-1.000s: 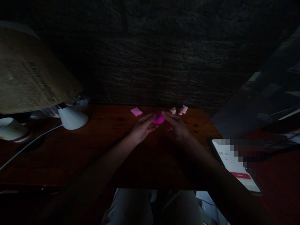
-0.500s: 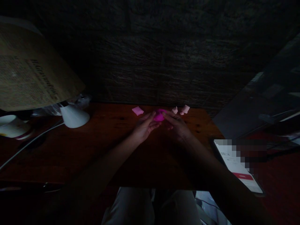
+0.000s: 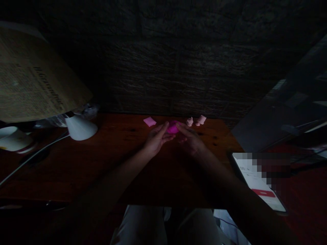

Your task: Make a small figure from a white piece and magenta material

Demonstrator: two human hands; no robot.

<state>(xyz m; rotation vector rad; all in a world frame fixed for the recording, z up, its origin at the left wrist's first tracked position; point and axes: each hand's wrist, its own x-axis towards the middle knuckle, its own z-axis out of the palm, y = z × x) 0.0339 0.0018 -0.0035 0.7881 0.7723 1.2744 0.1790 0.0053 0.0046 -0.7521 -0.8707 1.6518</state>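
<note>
A bright magenta lump (image 3: 173, 127), soft-looking like modelling clay, is held between both hands above the wooden table. My left hand (image 3: 156, 139) pinches its left side, the thumb on top and the fingers curled beneath. On the other side, my right hand (image 3: 190, 137) grips it with the thumb pressed on its upper right. Behind my left hand lies a flat pink four-cornered piece (image 3: 149, 121). Past my right hand are a small pale pink figure (image 3: 189, 121) and a paler pink piece (image 3: 201, 120) with a blocky shape.
A lamp with a printed paper-like shade (image 3: 38, 75) and white base (image 3: 81, 127) stands at left, its cord crossing the table (image 3: 122, 160). Beside it sits a paper cup (image 3: 14, 139). A lit phone (image 3: 258, 183) lies at the right edge. A dark brick wall (image 3: 163, 68) rises behind.
Both hands keep their hold on the magenta lump, with only a tiny shift of the thumbs. The view has moved very slightly; the pieces on the table stay where they were.
</note>
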